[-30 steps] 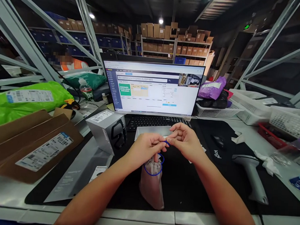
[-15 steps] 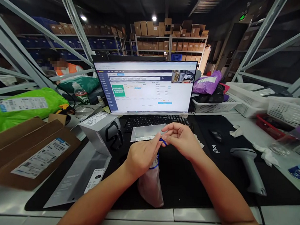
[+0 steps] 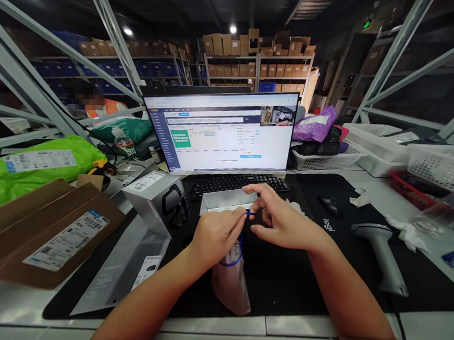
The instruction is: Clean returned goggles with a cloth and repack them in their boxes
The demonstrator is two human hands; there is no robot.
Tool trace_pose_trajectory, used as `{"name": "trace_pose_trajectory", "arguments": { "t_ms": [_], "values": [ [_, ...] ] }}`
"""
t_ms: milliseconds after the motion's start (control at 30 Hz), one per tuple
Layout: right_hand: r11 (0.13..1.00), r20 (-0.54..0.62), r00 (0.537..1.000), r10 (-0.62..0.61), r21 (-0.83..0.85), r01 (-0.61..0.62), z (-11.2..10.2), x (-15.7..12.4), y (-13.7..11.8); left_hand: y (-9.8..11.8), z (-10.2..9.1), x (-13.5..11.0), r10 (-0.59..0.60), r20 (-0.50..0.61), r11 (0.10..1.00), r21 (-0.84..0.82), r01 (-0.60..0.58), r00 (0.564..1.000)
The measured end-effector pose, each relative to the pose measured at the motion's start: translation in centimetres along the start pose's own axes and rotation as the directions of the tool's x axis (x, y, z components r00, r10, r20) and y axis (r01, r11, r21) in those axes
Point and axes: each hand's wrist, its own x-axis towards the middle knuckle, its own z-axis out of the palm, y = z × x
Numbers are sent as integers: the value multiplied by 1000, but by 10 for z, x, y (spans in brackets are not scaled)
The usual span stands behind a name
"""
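Lit monitor [image 3: 224,132], black keyboard [image 3: 222,184], grey scanner [image 3: 387,257], lime-green parcel [image 3: 46,169]

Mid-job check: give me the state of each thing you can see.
Left hand: closed on the blue cord.
Right hand: open, thumb spread; contact with blue cord unclear.
Pouch: top gathered, blue cord around it.
Monitor: switched on.
Scanner: lying down, unheld.
Mouse: unheld.

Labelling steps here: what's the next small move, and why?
The right hand should probably close its thumb onto the blue cord: the left hand pinches the cord above the drawstring pouch, while the right thumb stands apart from it.
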Motion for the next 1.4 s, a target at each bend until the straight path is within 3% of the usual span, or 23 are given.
{"name": "trace_pose_trajectory", "arguments": {
  "t_ms": [33, 67, 100, 167, 200, 267, 333, 400, 500, 667, 967, 1300, 1400],
  "values": [
    [999, -4, 1000, -24, -42, 24, 0, 0, 1, 1, -2, 3, -127, 85, 983, -125, 137, 988],
    [996, -10, 999, -53, -68, 52, 0, 0, 2, 2, -5, 5, -257, 208, 917, -255, 306, 944],
    [993, -9, 996, -88, -80, 87, 1, 1, 3, 1, -8, 8, -355, 356, 798, -366, 479, 864],
    [985, 7, 988, -155, -77, 155, 2, 3, 4, -2, -11, 12, -406, 605, 472, -503, 724, 685],
    [980, 16, 983, -185, -71, 186, 2, 4, 4, -4, -12, 14, -381, 679, 321, -539, 779, 627],
    [972, 24, 974, -227, -60, 228, 1, 6, 3, -9, -11, 16, -329, 744, 95, -586, 804, 581],
    [967, 3, 968, -251, -53, 251, -2, 7, 3, -12, -10, 16, -323, 764, -50, -603, 796, 559],
    [961, -41, 961, -273, -52, 271, -3, 9, 5, -12, -9, 16, -333, 773, -131, -605, 786, 540],
    [952, -112, 946, -305, -72, 299, -1, 11, 10, -10, -9, 17, -338, 773, -181, -613, 769, 537],
    [937, -253, 902, -349, -104, 333, 6, 12, 10, -7, -10, 16, -348, 760, -189, -631, 753, 549],
    [979, -485, 851, -202, -73, 190, -7, 10, 11, -6, -13, 14, -289, 745, -138, -654, 744, 601],
    [992, -489, 864, -122, -20, 128, -18, 5, 13, -9, -12, 11, -332, 738, -87, -645, 760, 588],
    [993, -373, 921, -112, -10, 117, -22, 2, 12, -8, -13, 12, -367, 728, -91, -648, 757, 579]
  ]
}}
